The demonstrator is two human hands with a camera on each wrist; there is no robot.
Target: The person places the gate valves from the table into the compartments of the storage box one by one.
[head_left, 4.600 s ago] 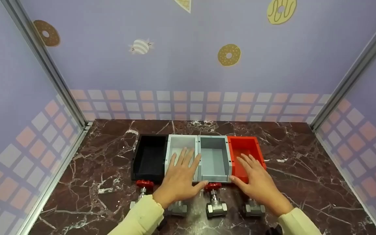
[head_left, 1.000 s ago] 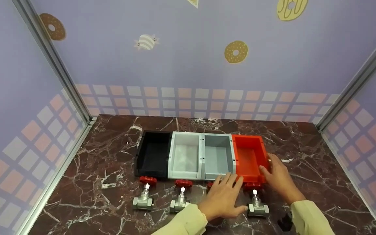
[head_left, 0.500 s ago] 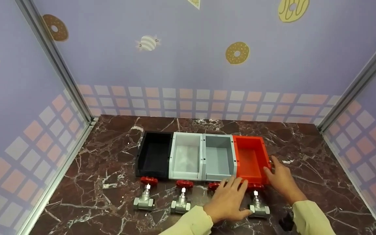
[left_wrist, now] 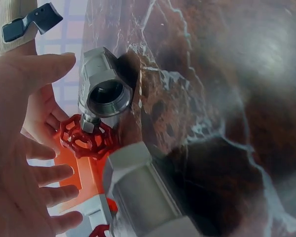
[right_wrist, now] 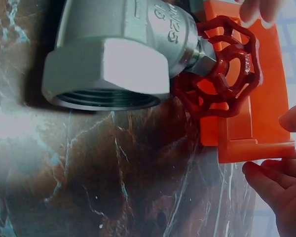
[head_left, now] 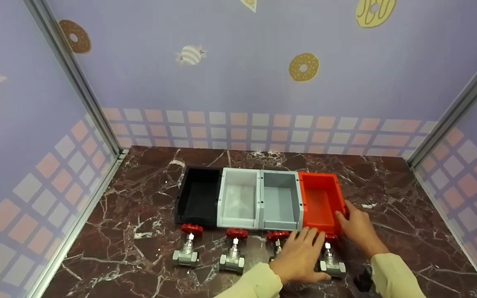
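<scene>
Red plastic lies between the thumb and fingers of the right grip [head_left: 359, 228]: the thumb is over the outer side wall of the red bin [head_left: 318, 203] and the fingers are outside it, so the grip looks clamped on that wall. The left grip [head_left: 300, 255] has its fingers apart and nearly straight, holding nothing, at the front of the same bin; whether its fingertips touch the edge, I cannot tell.

Beyond the left grip and to its left stand the grey bin [head_left: 280, 203], the white bin [head_left: 239, 202] and the black bin [head_left: 199, 198], upright on the surface [head_left: 143, 198].

Judging by how they lie, the lining-up is nearly done: the four bins stand side by side with no plain gap. What seems left is a slight squaring of the red one.

Just left of the right grip is the rightmost valve [head_left: 332, 267]; the third valve [head_left: 278, 236] is partly hidden by the left grip, and the second valve [head_left: 232, 262] and first valve [head_left: 186, 257] lie farther to its left. All four sit in front of the bins, none inside, and neither grip holds one, so any handling of them appears still to be done.
</scene>
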